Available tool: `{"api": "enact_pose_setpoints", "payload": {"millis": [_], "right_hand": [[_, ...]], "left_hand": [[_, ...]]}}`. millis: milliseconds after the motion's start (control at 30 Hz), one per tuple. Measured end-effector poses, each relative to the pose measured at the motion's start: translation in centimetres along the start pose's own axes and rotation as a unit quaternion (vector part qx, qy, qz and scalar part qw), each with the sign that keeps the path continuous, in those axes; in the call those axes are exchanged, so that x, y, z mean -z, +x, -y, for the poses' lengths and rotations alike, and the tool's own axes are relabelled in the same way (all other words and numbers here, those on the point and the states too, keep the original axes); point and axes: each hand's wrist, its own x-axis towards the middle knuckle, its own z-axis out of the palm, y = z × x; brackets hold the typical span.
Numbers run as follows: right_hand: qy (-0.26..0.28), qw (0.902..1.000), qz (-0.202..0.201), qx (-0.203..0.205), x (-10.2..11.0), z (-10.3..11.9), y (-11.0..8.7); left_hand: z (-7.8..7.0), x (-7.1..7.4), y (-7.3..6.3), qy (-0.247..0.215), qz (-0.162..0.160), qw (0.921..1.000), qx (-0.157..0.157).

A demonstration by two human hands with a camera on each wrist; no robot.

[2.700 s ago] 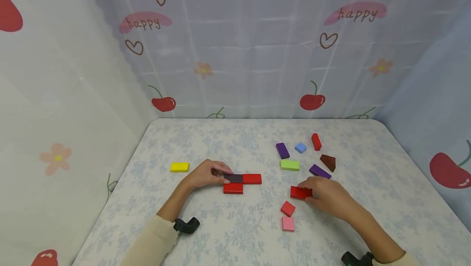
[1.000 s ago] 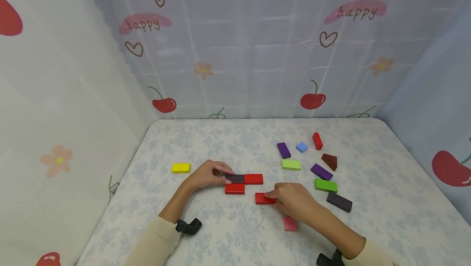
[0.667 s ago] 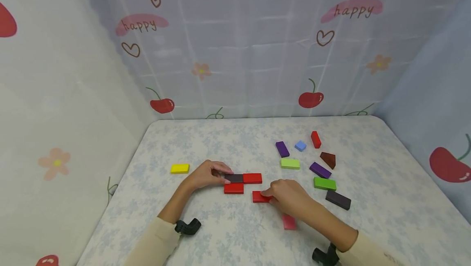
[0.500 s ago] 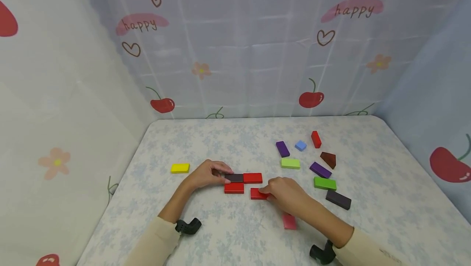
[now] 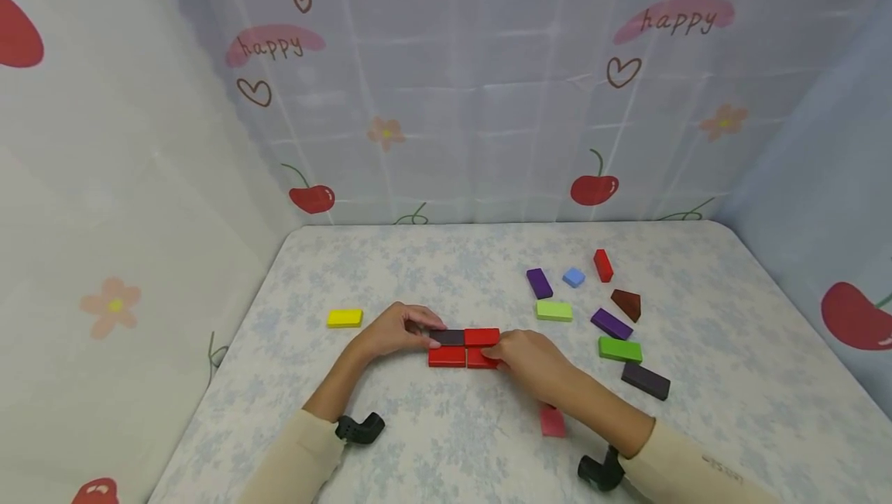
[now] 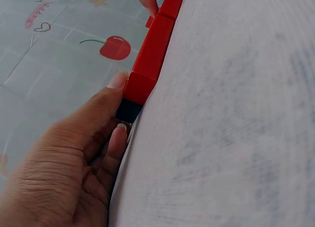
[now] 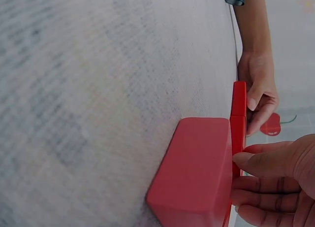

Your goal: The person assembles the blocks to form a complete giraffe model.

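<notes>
My left hand (image 5: pixel 393 331) pinches a black block (image 5: pixel 448 337) between its thumb and fingers, holding its left end against the table. A red block (image 5: pixel 482 336) sits end to end with the black one on its right, and another red block (image 5: pixel 447 358) lies along the black one's near side. With thumb and index finger, my right hand (image 5: pixel 540 367) grips a third red block (image 5: pixel 477 358) beside that near one. The four form a two-by-two rectangle, with a thin line between the two near blocks. In the right wrist view a pink block (image 7: pixel 192 168) lies close by.
A yellow block (image 5: pixel 344 319) lies left of my left hand. Right of the rectangle are purple, blue, red, brown, light green and green (image 5: pixel 620 349) blocks and a dark block (image 5: pixel 645 380). A patterned curtain (image 5: pixel 488 101) stands behind the table.
My right hand has carried the red block leftward and slightly away from me, up against the other red blocks. My left hand stays on the black block.
</notes>
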Motion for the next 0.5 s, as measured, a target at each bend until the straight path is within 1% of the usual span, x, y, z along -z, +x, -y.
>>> {"api": "enact_pose_setpoints", "payload": {"millis": [200,400,500], "right_hand": [[-0.042,0.9989,-0.013,0.015,-0.26,-0.13,0.33],[-0.036,0.9993,-0.011,0.007,-0.34,-0.17,0.48],[-0.033,0.9994,-0.010,0.004,-0.38,-0.20,0.54]], "left_hand": [[0.02,-0.07,0.01,-0.011,0.000,0.9999,-0.007],[0.09,-0.04,0.05,-0.011,0.000,0.9999,-0.003],[0.22,-0.03,0.07,-0.010,0.001,0.9999,-0.005]]}}
